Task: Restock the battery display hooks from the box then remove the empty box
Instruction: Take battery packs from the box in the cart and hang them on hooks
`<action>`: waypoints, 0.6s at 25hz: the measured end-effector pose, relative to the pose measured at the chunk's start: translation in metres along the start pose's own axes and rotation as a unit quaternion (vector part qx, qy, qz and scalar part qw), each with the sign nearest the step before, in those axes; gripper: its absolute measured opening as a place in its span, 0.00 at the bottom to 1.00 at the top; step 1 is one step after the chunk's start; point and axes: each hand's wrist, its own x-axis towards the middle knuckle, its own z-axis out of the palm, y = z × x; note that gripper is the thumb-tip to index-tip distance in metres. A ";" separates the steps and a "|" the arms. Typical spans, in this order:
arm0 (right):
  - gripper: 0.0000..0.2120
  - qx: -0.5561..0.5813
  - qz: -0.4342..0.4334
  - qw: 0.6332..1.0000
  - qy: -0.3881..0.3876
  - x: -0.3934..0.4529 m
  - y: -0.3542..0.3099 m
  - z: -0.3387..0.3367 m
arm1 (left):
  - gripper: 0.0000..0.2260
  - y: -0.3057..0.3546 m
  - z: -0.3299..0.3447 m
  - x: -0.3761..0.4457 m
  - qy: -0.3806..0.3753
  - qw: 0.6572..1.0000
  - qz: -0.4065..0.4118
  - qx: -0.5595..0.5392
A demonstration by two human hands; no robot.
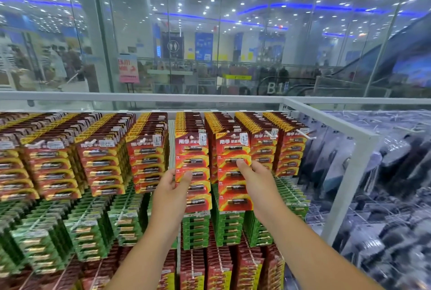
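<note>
Red battery strip packs hang in dense rows on the top hooks. My left hand (173, 188) grips the front red pack (194, 156) of one middle hook, thumb across its face. My right hand (255, 180) grips the front red pack (233, 149) of the neighbouring hook on the right, thumb on a battery blister. Both packs hang upright, each with a white hook tip showing through its top hole. No box is in view.
Green battery packs (93, 231) fill the row below, and more red packs (219, 268) hang under those. A white metal frame (349, 163) bounds the display on the right, with dark bagged goods (396, 173) beyond it. Behind stands a glass wall.
</note>
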 end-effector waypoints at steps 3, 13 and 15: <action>0.19 0.005 0.003 1.000 0.022 0.011 0.003 0.001 | 0.29 -0.004 0.003 0.015 0.017 0.999 -0.029 -0.004; 0.23 0.041 -0.003 0.997 0.061 0.059 0.017 0.013 | 0.22 -0.024 0.009 0.055 0.087 0.990 -0.036 0.100; 0.24 0.033 -0.013 0.997 0.072 0.065 0.020 0.015 | 0.23 -0.028 0.007 0.059 0.083 0.988 -0.033 0.126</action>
